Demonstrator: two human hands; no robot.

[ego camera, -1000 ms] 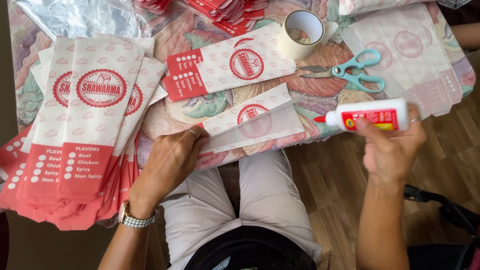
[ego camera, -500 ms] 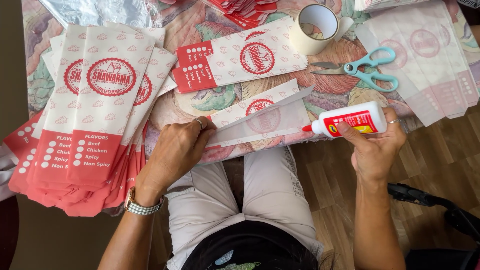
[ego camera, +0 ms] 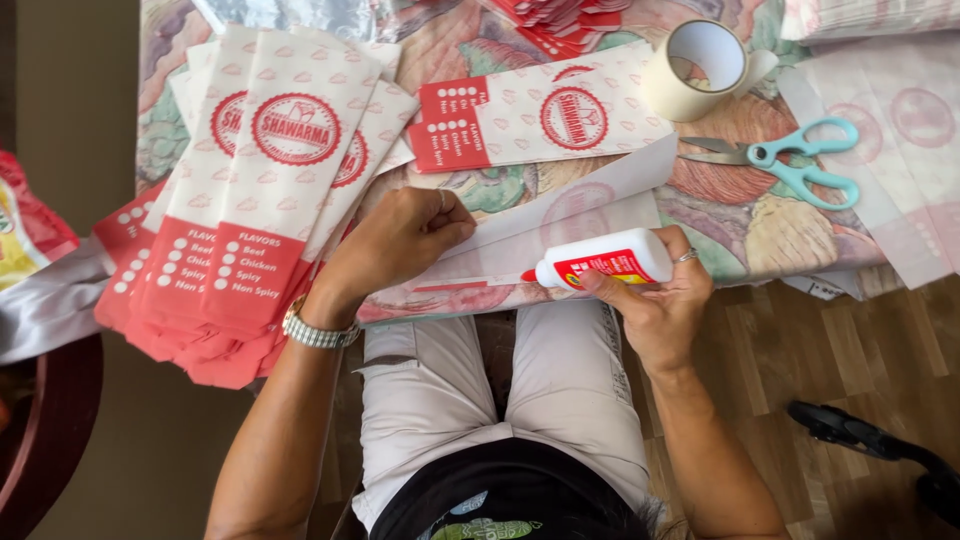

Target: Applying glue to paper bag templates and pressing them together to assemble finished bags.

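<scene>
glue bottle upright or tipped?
Tipped. The glue bottle lies sideways in the right hand, its red nozzle pointing left onto the paper sheet.
</scene>
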